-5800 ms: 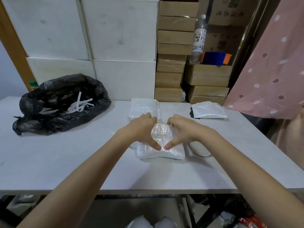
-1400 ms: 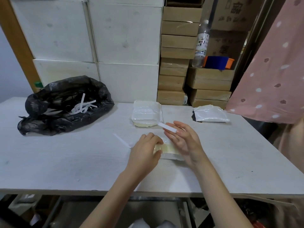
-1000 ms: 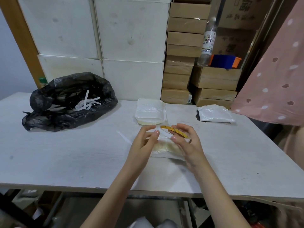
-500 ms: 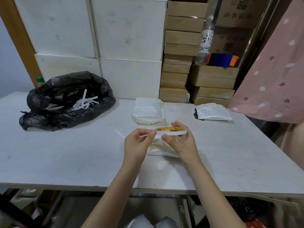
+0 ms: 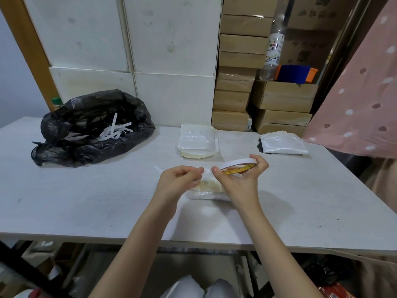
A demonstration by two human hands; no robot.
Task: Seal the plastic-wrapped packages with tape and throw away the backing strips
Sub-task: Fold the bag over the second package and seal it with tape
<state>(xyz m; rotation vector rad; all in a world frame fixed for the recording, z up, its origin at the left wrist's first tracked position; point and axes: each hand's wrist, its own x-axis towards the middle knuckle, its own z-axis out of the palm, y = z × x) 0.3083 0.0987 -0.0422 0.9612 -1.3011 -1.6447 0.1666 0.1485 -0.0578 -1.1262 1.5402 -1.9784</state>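
My right hand holds a thin white tape roll with a yellow core, lifted above a plastic-wrapped package lying on the white table. My left hand is just left of the roll, its thumb and fingers pinched together close to the tape's free end; whether they grip it is hard to see. A loose white backing strip lies on the table to the left of my left hand. A black rubbish bag with several white strips in it sits at the far left.
A stack of wrapped packages lies behind my hands. Another wrapped package rests at the far right. White foam boxes and cardboard cartons stand behind the table. A pink spotted cloth hangs at the right edge.
My right hand picked up the tape roll and raised it over the package. My left hand came off the package and rose to pinch at the roll's left side.
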